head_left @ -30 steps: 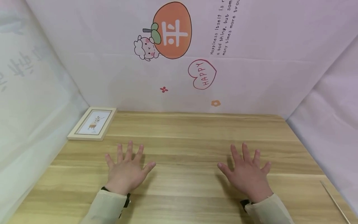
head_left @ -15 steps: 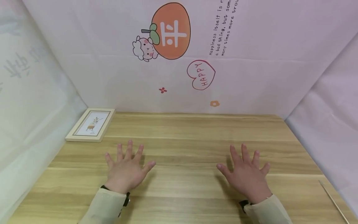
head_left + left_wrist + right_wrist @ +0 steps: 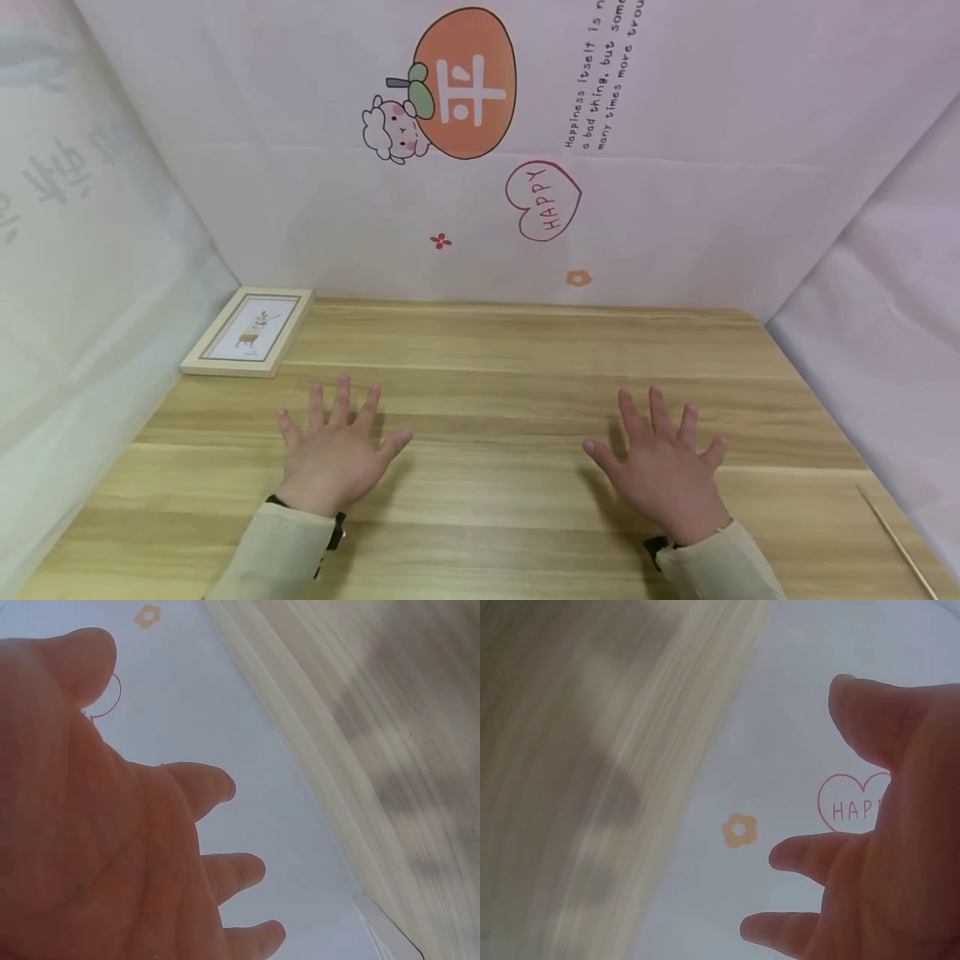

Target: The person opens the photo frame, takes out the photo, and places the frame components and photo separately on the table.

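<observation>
The left hand (image 3: 330, 462) and the right hand (image 3: 667, 475) are over the table (image 3: 480, 517), palms down, well apart. On both hands the fingers are spread wide and point to the far side, and the thumbs stick out toward each other. The side views show dark shadows on the wood, away from the fingers.

The frame (image 3: 247, 332) is at the far left of the table, just past the left hand. It lies flat, with a little picture in it. The stick (image 3: 896, 537) is thin and lies by the right edge, on the near side, to the right of the right hand.

Both arms have pale sleeves (image 3: 273, 554) with black bands (image 3: 337, 532) at the wrists.

At the far side is a white sheet (image 3: 690, 225). It has an orange fruit (image 3: 495, 117), a sheep (image 3: 396, 129), a red heart (image 3: 543, 200) and two small flowers (image 3: 578, 278) on it.
</observation>
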Motion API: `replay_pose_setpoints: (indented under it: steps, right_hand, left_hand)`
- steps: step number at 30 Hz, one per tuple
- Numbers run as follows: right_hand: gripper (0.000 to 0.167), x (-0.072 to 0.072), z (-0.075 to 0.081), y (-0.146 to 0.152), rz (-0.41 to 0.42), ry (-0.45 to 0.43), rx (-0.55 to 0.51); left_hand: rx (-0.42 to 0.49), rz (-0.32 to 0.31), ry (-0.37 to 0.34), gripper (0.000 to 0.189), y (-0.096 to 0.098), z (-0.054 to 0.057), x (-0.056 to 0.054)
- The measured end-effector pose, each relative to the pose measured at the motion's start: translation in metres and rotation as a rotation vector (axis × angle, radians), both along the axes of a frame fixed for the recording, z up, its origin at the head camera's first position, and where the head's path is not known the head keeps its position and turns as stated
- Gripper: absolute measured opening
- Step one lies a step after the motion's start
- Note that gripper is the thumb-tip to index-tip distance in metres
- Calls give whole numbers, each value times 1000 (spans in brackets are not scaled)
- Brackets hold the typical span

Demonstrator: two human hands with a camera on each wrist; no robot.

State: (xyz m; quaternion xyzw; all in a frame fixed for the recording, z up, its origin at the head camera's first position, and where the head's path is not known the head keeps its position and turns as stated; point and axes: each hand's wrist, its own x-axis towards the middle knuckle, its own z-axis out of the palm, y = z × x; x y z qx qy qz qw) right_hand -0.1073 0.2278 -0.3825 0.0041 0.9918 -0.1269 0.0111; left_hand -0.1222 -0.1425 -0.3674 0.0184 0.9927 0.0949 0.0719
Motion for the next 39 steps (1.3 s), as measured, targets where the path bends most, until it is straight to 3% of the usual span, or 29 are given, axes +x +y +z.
replay_pose_setpoints:
  steps: [17,23,27,32,36,39]
  right_hand:
    - [104,-4,-3,-2,20,-4,17]
    - [104,-6,-4,-4,25,-11,20]
    - [105,-7,-4,-4,34,-12,31]
    - [107,-7,-3,-4,32,-24,38]
    - [107,-6,-3,-1,25,-30,32]
    - [106,-4,-1,1,20,-28,26]
  left_hand:
    - [-29,-21,-6,99,6,-8,0]
    - [-23,-19,-6,99,0,-10,-5]
    - [-33,-29,13,99,-10,-8,-15]
    - [-49,-14,34,100,-30,2,-34]
    - [-45,23,26,103,-57,7,-53]
    - [-29,41,22,104,-83,5,-69]
